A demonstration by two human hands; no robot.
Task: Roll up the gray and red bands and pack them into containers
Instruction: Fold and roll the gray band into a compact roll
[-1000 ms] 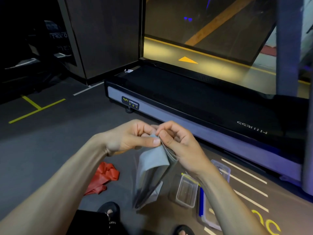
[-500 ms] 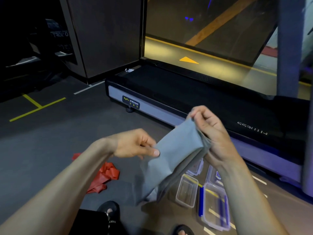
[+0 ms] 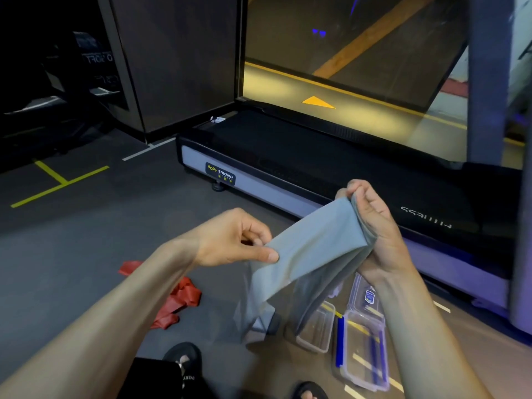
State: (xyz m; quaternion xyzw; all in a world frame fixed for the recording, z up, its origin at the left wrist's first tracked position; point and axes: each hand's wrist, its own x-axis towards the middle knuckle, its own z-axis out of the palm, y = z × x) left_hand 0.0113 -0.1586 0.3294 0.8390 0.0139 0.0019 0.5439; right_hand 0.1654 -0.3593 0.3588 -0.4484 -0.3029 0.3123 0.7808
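A view looking down from a person's head at a dark gym floor marked with yellow and white lines. A black treadmill with a pale side rail crosses the upper middle; its far right end is cut off by the frame edge, and a gray upright post rises before it. The top left is too dark to make out.

Both forearms reach in from the bottom edge, hiding parts of the floor. Between the hands stretches the gray band, held above the floor and sloping up toward the right; its lower end hangs down in loose folds and covers part of the clear containers. The right hand is raised, fingers curled around the band's upper end. The left hand sits lower, pinching the band's edge between thumb and fingers.

On the floor under the left forearm lies the crumpled red band, partly hidden by the arm. Under the gray band sits a small clear container, beside a lid with blue clips; another clear piece behind is mostly hidden by the right wrist. Two dark sandals show at the bottom edge, cut off.
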